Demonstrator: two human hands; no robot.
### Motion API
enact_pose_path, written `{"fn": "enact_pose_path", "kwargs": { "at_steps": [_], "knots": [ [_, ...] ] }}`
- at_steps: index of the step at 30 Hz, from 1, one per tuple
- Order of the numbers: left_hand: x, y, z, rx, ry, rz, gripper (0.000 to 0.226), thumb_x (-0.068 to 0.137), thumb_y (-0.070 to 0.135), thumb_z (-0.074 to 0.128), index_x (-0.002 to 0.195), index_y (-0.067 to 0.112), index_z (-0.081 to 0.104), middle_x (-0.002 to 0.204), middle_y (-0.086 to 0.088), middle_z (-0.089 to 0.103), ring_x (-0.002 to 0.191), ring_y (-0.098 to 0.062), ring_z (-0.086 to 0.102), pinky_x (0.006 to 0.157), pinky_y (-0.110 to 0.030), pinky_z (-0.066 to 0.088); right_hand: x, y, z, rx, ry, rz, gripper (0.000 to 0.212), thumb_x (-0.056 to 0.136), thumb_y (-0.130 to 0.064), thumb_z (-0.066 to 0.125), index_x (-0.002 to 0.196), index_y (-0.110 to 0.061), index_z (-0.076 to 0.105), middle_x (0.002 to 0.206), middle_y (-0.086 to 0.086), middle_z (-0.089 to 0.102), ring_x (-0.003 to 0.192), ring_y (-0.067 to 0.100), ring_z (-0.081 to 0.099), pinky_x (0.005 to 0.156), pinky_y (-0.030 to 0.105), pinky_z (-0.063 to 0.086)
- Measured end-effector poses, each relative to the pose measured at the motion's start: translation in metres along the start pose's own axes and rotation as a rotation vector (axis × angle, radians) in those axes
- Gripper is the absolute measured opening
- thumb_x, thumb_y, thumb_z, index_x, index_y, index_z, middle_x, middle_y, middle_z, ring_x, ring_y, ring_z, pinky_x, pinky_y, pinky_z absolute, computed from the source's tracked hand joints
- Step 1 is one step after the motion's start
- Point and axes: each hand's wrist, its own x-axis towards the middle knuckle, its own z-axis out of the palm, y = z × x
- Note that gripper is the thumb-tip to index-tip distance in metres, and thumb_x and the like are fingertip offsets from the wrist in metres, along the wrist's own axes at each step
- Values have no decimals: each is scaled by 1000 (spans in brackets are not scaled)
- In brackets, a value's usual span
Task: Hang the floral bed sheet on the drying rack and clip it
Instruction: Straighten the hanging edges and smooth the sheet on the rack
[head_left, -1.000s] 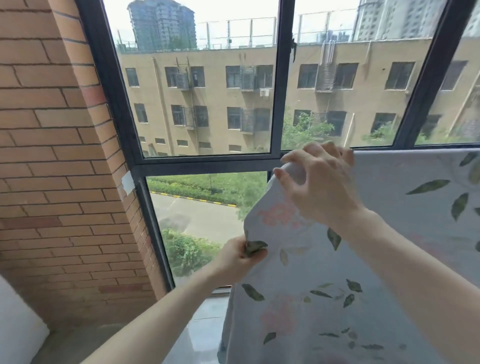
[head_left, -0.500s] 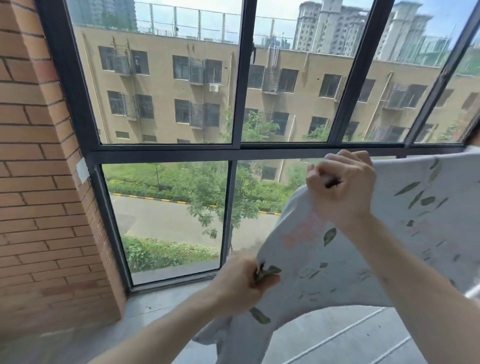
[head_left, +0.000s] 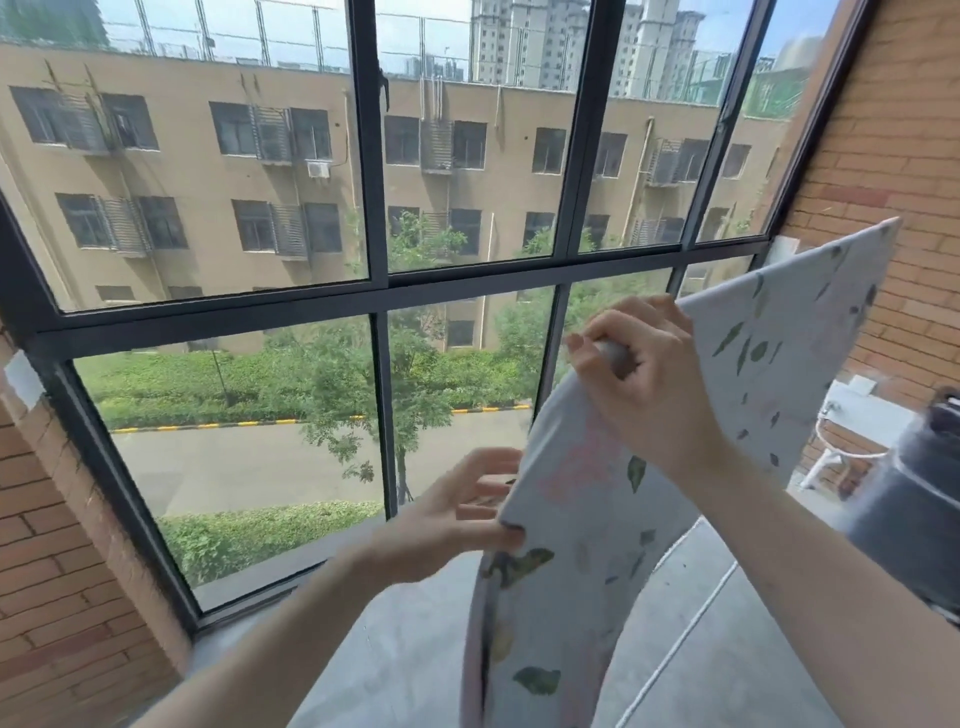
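Balcony corner, head view, facing a dark-framed window (head_left: 382, 283) with brick wall on both sides.

Floral bed sheet (head_left: 582, 545): pale grey-blue cloth, green leaf print and faint pink blooms. It was held up in the air in front of the right-hand panes, stretched from a raised far corner near the right brick wall (head_left: 904, 156) down toward the floor, its lower part hanging in a narrow fold at the bottom of the view. No part of it could be seen resting on a rack bar.

Right hand (head_left: 641, 395): raised, fingers curled over the sheet's top edge, a bunched roll of cloth gripped between thumb and fingers. Firm hold.

Left hand (head_left: 452, 514): lower, at the sheet's left edge. Thumb and a lower finger appeared to nip the hem; the upper fingers were spread and straight, lying against or just behind the cloth. Motion blur there, so the pinch was not fully certain.

White tubular drying rack (head_left: 826, 457): only partly visible to the right, behind the sheet and beside the brick. A thin white line (head_left: 685, 639) ran across the grey concrete floor (head_left: 405, 649) below the sheet. A dark grey rounded object (head_left: 904, 493) sat at the right edge; kind could not be told.

Outside: a tan building, trees, a hedge and a road.
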Motion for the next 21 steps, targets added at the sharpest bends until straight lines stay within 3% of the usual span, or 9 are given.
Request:
{"fn": "enact_pose_path", "kwargs": {
  "at_steps": [2,5,8,11,13,15,17,19,21],
  "knots": [
    [7,7,-10,-47,-93,19,69,84,16,79,144,34,51,141,-3,61,132,-21,59,110,-52,47,-4,-6,1,-25,-10,53,20,94,-33,64,83,-18,72,98,-11,69,112,18,55,106,39,37],
    [17,9,-22,-78,-257,74,59,86,5,63,142,18,56,141,-8,62,133,-27,57,111,-50,46,-5,-16,1,-62,-7,132,15,90,-24,62,79,-18,69,101,-9,69,118,20,54,109,23,32],
    [25,6,-37,22,-258,111,41,89,9,59,130,13,65,125,-13,68,115,-28,64,102,-45,50,-3,-31,4,-73,5,228,16,84,-24,59,70,-18,64,98,-10,70,120,17,53,105,17,33],
    [34,3,-39,265,-113,244,8,96,23,69,96,17,75,90,-2,73,78,-7,63,76,-31,53,-4,-43,10,-103,19,307,13,79,-24,61,67,-18,61,101,-12,70,126,12,51,108,26,36],
    [40,0,-40,348,47,377,18,93,29,72,80,17,71,72,7,68,65,-2,57,61,-25,47,-6,-48,10,-157,25,368,11,77,-21,62,67,-17,61,105,-10,70,128,4,48,107,17,30],
    [41,-1,-50,238,190,433,18,91,26,72,75,18,69,63,12,61,59,-1,51,55,-23,40,-8,-52,6,-236,23,386,13,78,-22,61,67,-16,60,108,-6,71,126,2,49,105,11,28],
    [31,-2,-61,92,279,474,18,93,19,71,75,15,69,63,13,56,61,-2,49,54,-20,36,-9,-55,2,-294,4,409,16,83,-19,63,69,-16,59,111,-6,70,127,7,51,110,23,33],
    [11,-5,-64,53,248,524,19,93,17,67,74,14,66,64,10,53,62,-4,47,54,-25,38,-7,-61,3,-318,-6,457,20,86,-12,66,69,-16,58,115,-9,69,128,0,49,109,30,35],
    [-9,-15,-58,66,110,520,21,94,17,65,73,17,62,62,6,53,61,-13,46,58,-37,41,-6,-67,7,-330,-10,493,22,86,-10,67,68,-17,56,117,-10,69,121,-15,45,104,19,34]
  ]
}}
